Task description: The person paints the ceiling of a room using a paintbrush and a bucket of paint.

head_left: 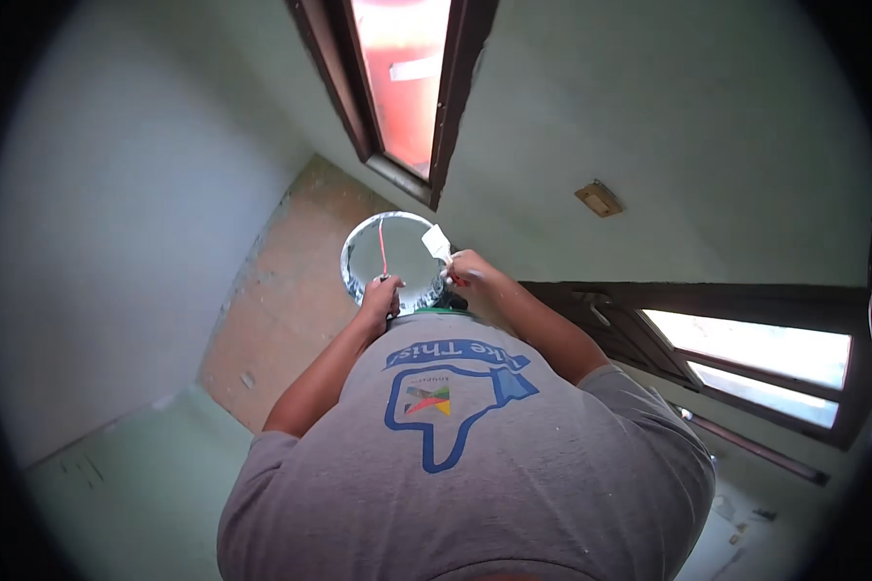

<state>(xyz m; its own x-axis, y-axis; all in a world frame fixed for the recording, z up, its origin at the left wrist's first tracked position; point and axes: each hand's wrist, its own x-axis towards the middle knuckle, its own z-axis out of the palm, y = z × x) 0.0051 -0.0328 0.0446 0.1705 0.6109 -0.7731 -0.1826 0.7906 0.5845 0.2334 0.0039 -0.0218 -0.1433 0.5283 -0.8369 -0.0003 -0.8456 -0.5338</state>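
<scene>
A round bucket [346, 254] with a paint-smeared rim stands in front of my body, with grey-green paint inside. My left hand [384, 293] is closed at its near left rim. A thin red strip [383, 250] runs from that hand across the opening towards the far rim; whether it is a stick or part of the handle is unclear. My right hand [467, 270] grips a paintbrush [438, 242] at the right rim, its white head pointing up over the bucket's edge. Something red shows by the fingers of this hand.
Beyond the bucket, a dark-framed window [402, 92] is set in the pale green wall [572, 97]. A switch plate [599, 198] sits on that wall. Bare brownish floor [271, 300] lies to the left. On the right is another dark-framed window [756, 353].
</scene>
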